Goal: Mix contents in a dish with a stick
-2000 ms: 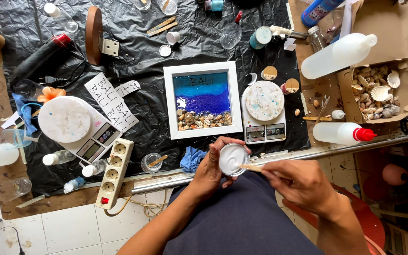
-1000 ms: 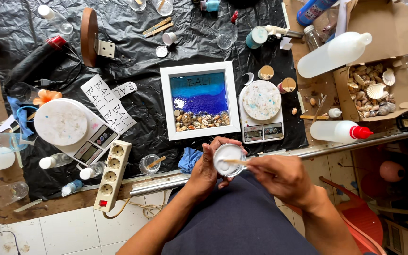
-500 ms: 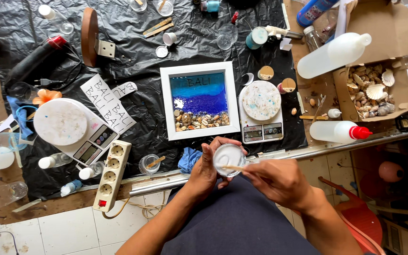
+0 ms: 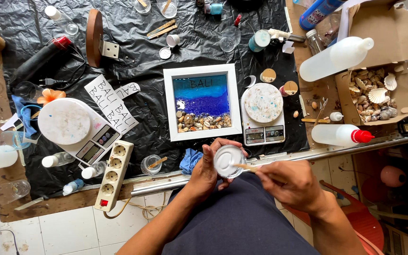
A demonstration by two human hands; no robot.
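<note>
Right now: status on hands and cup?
Left hand grips small cup of white mix. Right hand holds wooden stick, tip in cup. White picture frame just beyond, untouched.

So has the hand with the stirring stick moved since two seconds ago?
Yes. The right hand has shifted left along the table's metal edge rail, toward the white cup.

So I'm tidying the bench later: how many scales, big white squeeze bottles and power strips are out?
Scales: 2
Big white squeeze bottles: 2
Power strips: 1
Total: 5
</note>
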